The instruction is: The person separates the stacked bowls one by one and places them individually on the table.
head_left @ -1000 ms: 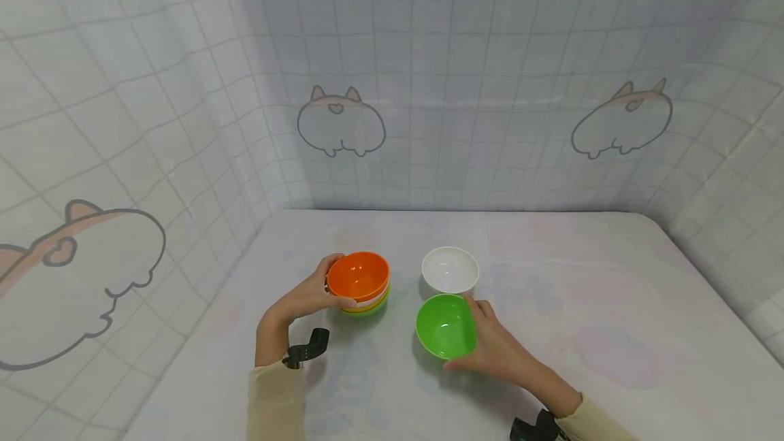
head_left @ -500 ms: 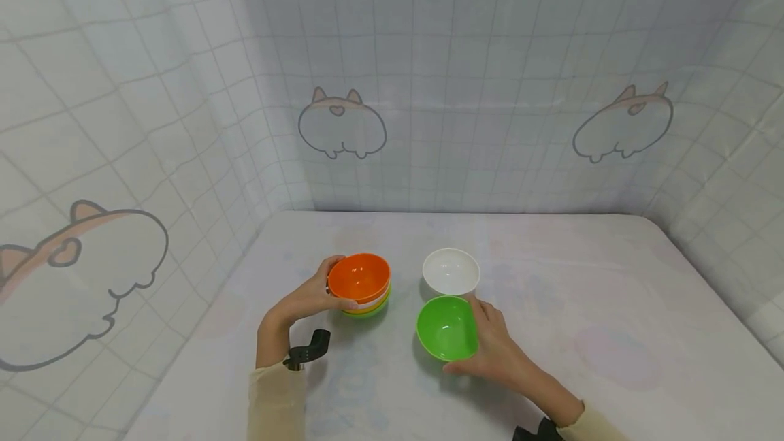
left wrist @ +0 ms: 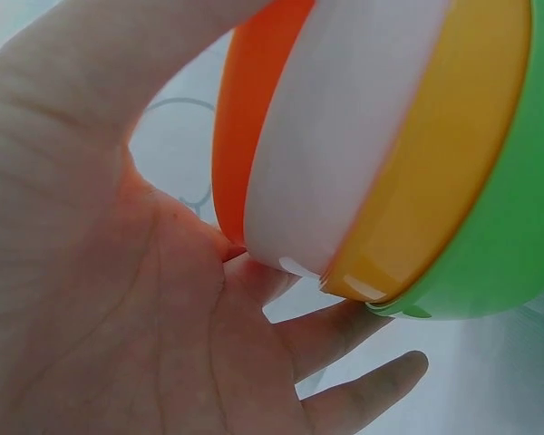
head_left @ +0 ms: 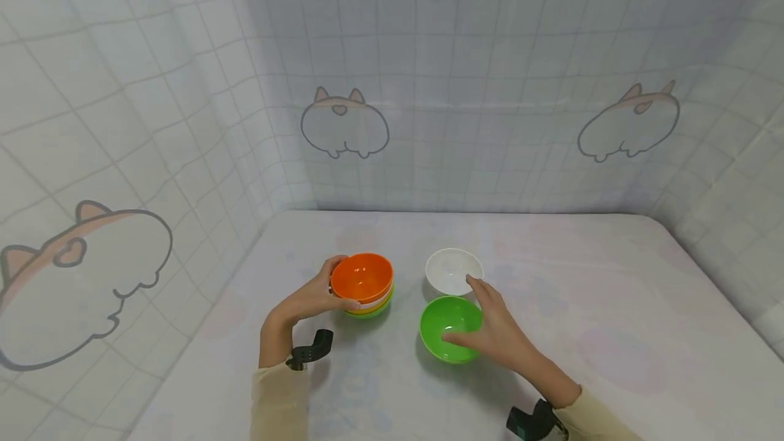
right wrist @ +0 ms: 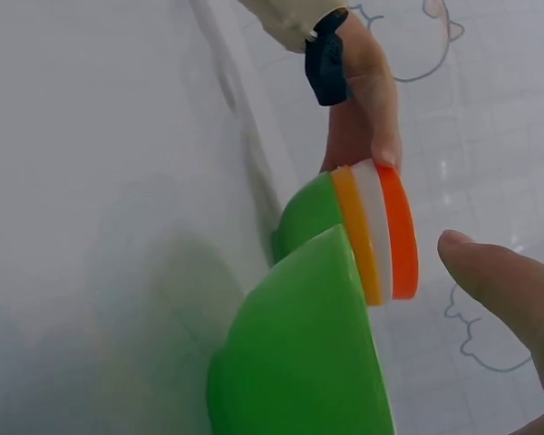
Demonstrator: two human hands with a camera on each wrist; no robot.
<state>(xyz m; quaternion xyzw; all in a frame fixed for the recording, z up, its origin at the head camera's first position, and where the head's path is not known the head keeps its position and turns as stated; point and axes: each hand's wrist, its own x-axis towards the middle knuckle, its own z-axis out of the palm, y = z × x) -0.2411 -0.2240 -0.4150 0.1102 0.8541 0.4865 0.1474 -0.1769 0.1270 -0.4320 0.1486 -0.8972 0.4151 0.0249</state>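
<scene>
four nested bowls (head_left: 363,279), orange, white, yellow, green from top down, on the table (head_left: 588,291), held in the left hand (head_left: 314,295), thumb and fingers curved round the side. near, to the right, one separate green bowl (head_left: 449,318), mouth up, under the right hand (head_left: 499,333), fingers spread wide, thumb off the rim. just behind it, one white bowl (head_left: 451,271); contact unclear.
</scene>
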